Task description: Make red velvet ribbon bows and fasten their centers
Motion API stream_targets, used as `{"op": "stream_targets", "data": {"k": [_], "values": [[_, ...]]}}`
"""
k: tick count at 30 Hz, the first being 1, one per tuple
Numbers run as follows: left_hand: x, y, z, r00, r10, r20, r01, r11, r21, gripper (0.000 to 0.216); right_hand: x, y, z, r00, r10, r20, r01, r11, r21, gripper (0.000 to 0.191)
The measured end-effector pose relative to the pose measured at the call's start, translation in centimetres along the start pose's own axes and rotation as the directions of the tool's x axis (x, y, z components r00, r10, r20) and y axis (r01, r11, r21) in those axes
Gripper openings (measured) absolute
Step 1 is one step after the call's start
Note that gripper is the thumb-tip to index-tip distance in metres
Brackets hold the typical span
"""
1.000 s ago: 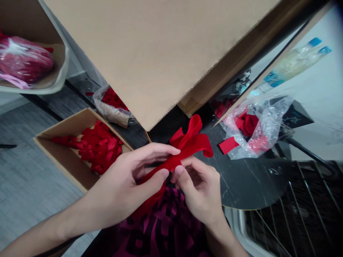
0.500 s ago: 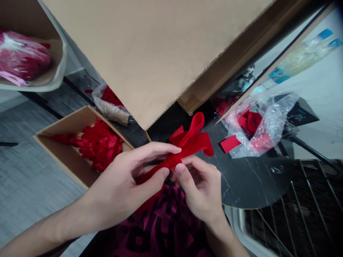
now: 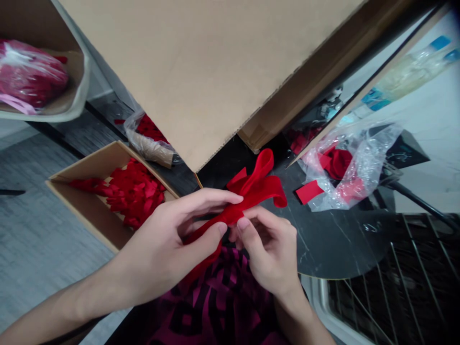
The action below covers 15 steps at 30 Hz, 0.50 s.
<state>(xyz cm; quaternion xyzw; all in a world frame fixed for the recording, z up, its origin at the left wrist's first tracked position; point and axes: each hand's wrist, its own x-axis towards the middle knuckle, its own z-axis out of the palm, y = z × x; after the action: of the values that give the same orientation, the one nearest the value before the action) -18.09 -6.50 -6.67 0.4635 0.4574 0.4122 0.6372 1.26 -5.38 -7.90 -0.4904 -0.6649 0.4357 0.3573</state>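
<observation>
A looped red velvet ribbon bow (image 3: 257,191) is held between my two hands, over my lap and the near edge of the dark table. My left hand (image 3: 179,239) is closed around its left part, thumb below and fingers on top near the middle. With thumb and forefinger, my right hand (image 3: 268,244) pinches the bow's centre from below. Two loops stick out toward the upper right, and a length of ribbon hangs below my left hand. The back of the bow's middle is hidden by my fingers.
A large cardboard box (image 3: 212,72) stands ahead. Left is an open carton (image 3: 82,206) of red ribbon pieces (image 3: 134,194). On the dark table (image 3: 334,244) lie a clear plastic bag (image 3: 366,167) with red pieces and a loose red strip (image 3: 309,191). A metal rack (image 3: 406,282) stands right.
Almost nothing differs. Both hands keep their hold on the bow, with only slight shifts of the fingers and loops.
</observation>
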Motion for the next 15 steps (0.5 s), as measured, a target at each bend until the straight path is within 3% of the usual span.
{"op": "stream_targets", "data": {"k": [5,10,13,15], "values": [[2.0,-0.8,-0.5,0.986,-0.163,0.033,0.166,0.964,-0.208,0.024,0.0,0.3,-0.7,1.0,0.025,0.018,-0.025,1.0,-0.013,0.029],[2.5,-0.9,-0.1,0.947,-0.319,0.039,0.309,0.87,-0.383,0.023,-0.8,-0.1,-3.5,0.999,0.035,-0.017,-0.036,0.996,-0.08,0.035],[2.7,-0.6,-1.1,0.944,-0.329,0.03,0.314,0.863,-0.396,0.024,-1.4,-1.7,-6.0,0.995,-0.051,-0.084,0.038,0.987,-0.156,0.033],[3.0,-0.7,-3.0,0.945,-0.325,0.037,0.316,0.877,-0.362,0.025,-1.8,-3.2,-7.8,0.975,-0.152,-0.164,0.113,0.968,-0.225,0.031]]}}
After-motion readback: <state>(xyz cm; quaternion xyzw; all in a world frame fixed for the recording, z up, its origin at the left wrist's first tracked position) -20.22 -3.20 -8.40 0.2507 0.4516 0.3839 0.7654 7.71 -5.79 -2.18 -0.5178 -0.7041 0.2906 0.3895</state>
